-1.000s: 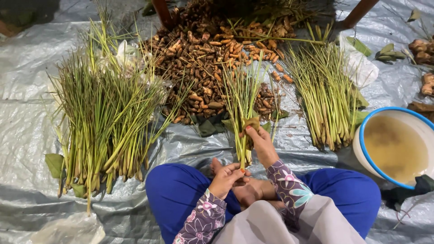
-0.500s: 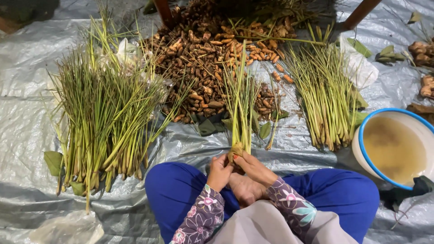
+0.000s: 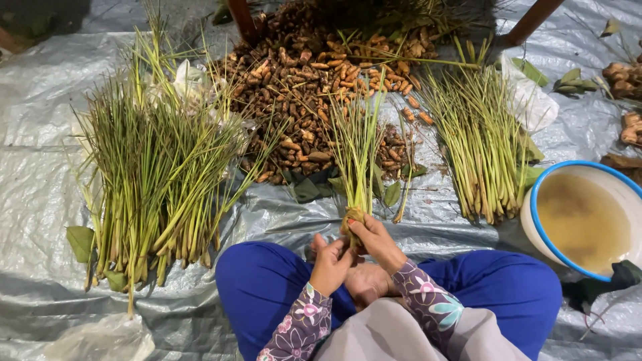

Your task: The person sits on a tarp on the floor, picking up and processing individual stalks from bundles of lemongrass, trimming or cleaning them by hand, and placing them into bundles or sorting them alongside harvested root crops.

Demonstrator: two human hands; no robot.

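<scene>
I sit cross-legged in blue trousers on a grey tarp (image 3: 40,174). Both hands meet in front of my knees at the root end of a small bundle of lemongrass stalks (image 3: 356,150) whose green tops fan away from me. My right hand (image 3: 376,241) wraps the bundle's base. My left hand (image 3: 329,262) touches the same base from the left, fingers curled on it.
A large loose pile of lemongrass (image 3: 150,174) lies at the left, another pile (image 3: 478,147) at the right. A heap of brown turmeric roots (image 3: 301,80) sits behind. A white basin with a blue rim (image 3: 535,200) holds murky water at the right. Clear plastic (image 3: 100,337) lies near left.
My right hand pulled the small bundle from out on the tarp back toward my lap, and my left hand came up to join it at the base.
</scene>
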